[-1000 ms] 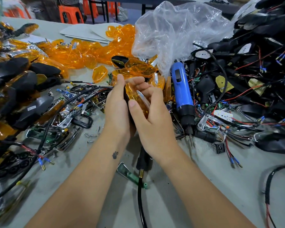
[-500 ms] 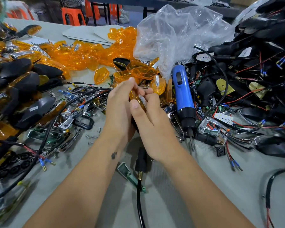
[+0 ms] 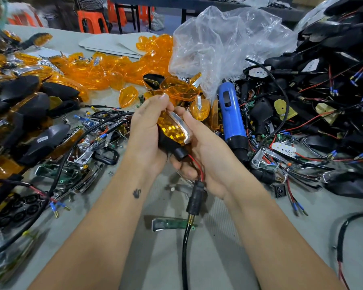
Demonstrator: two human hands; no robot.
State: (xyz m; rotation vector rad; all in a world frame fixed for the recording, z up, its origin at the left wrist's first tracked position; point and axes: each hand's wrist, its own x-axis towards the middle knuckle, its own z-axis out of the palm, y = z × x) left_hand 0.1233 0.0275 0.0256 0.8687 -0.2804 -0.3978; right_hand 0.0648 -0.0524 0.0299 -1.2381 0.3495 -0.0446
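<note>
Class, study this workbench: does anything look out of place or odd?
One green board lies alone on the table by the black cable, away from the heaps. The lamp gripped by the left hand and right hand looks undamaged.

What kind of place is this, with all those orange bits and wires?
Probably a small workshop assembling turn-signal lamps: a heap of orange lenses, a pile of black housings with wires, and a blue electric screwdriver lie on the table around the lamp being held.

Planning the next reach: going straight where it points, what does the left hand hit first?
Likely the loose orange lenses just past the left hand, ahead of the plastic bag; depth is unclear.
</note>
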